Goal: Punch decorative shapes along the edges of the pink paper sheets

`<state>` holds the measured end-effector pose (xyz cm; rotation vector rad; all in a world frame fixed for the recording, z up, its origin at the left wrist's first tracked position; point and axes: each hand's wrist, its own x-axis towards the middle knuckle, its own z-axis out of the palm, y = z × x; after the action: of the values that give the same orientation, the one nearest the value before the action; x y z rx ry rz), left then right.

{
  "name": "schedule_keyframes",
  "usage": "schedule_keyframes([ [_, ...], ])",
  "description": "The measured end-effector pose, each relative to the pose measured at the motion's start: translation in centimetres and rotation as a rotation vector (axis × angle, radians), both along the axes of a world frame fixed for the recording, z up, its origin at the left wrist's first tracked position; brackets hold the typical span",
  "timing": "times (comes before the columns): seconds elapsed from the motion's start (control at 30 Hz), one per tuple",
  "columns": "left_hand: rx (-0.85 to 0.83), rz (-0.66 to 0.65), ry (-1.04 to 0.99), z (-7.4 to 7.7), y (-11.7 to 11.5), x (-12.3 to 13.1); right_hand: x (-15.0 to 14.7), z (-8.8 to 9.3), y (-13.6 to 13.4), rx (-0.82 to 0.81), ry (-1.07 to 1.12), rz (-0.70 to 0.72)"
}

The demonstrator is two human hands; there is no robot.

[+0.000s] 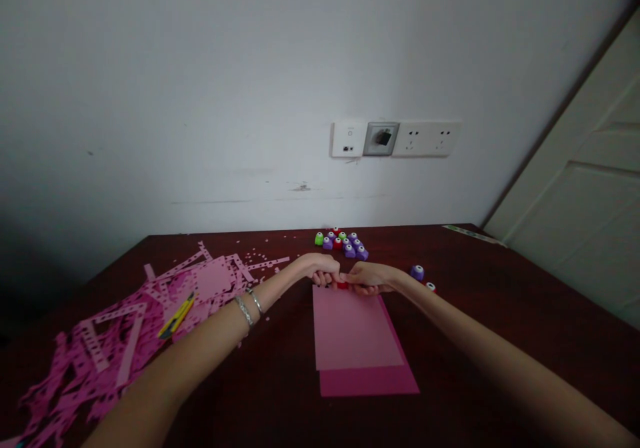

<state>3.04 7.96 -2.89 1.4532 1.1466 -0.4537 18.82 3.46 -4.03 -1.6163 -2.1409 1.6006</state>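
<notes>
The left hand (324, 266) and right hand (370, 277) meet, fingers curled, both gripping a small red punch (343, 285) at the far edge of a light pink sheet (355, 331), which overlaps a darker pink sheet (370, 381) on the tabletop (280, 381). Beyond them stand several colourful punches (349, 251); leftward, a yellow cutter (177, 316) lies on heaped pink paper strips (131, 345)

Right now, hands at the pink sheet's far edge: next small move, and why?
Probably squeeze the small red piece: left hand and right hand meet at it, by the far edge of the light pink sheet, and the pink scraps at left carry punched holes.
</notes>
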Motion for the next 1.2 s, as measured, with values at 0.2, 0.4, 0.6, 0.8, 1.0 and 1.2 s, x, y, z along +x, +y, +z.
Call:
schedule_keyframes([
  [0.2,0.015,0.041,0.005,-0.2,0.0,0.0,0.0,-0.1,0.0,0.014,0.017,-0.008],
  [0.4,0.192,-0.009,0.061,0.6,-1.1,0.1,0.1,-0.2,-0.6,0.221,0.024,-0.057],
  [0.6,0.447,0.073,-0.073,0.8,-2.9,-0.5,1.2,-0.6,-1.5,0.439,0.058,-0.148],
  [0.8,0.579,0.132,-0.242,0.1,-4.4,-1.2,2.2,-0.9,-3.6,0.655,-0.078,-0.177],
  [1.0,0.913,0.033,-0.125,0.0,-5.2,-2.7,2.5,-1.7,-4.2,0.74,-0.167,-0.081],
  [1.2,1.014,-0.107,0.224,0.1,-5.9,-4.8,2.8,-2.2,-3.8,0.713,-0.203,-0.036],
])
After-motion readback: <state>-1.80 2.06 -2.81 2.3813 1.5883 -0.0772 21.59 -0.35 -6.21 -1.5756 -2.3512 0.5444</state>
